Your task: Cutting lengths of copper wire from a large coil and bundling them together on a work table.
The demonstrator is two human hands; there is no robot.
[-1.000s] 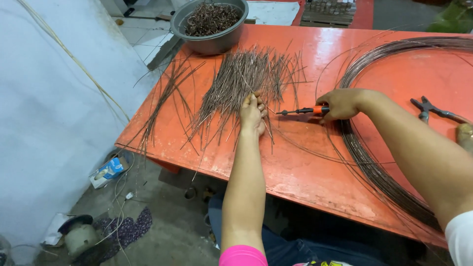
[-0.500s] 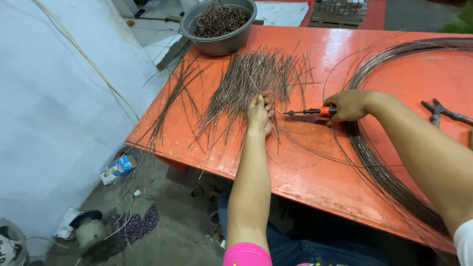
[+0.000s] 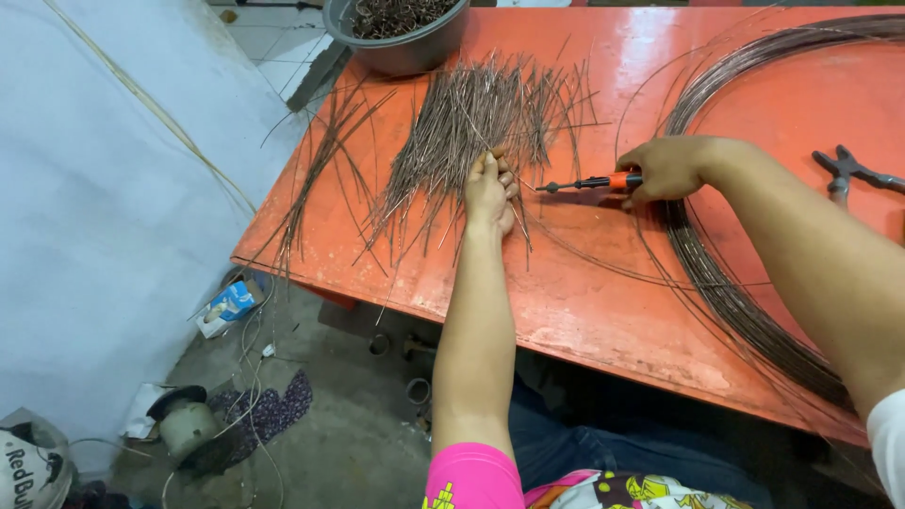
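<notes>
We look down at an orange table [image 3: 584,311] and see two bare arms reaching onto it. Our left arm runs straight up the middle of the view from a pink sleeve [image 3: 473,476], elbow extended, forearm over the table's near edge. The left hand [image 3: 491,193] lies palm down on the lower end of a fanned pile of cut wire pieces [image 3: 471,123], its fingers pressed together and pointing away from us, fingertips curled onto the strands.

Our right arm comes in from the lower right corner and crosses diagonally over a large coil of wire [image 3: 731,292] that loops around the right half of the table. The right hand [image 3: 667,168] is closed in a fist around the orange grip of a pair of cutters [image 3: 589,183], knuckles up, wrist nearly straight. The dark nose of the tool points left, its tip just beside the left hand's fingers; we cannot tell whether the tip touches a strand.

A smaller, thinner bunch of wire pieces [image 3: 316,174] lies near the table's left edge. A grey bowl [image 3: 396,42] filled with small dark bits stands at the far side, beyond the pile. Dark pliers [image 3: 848,170] rest on the table to the right, past the right forearm.
</notes>
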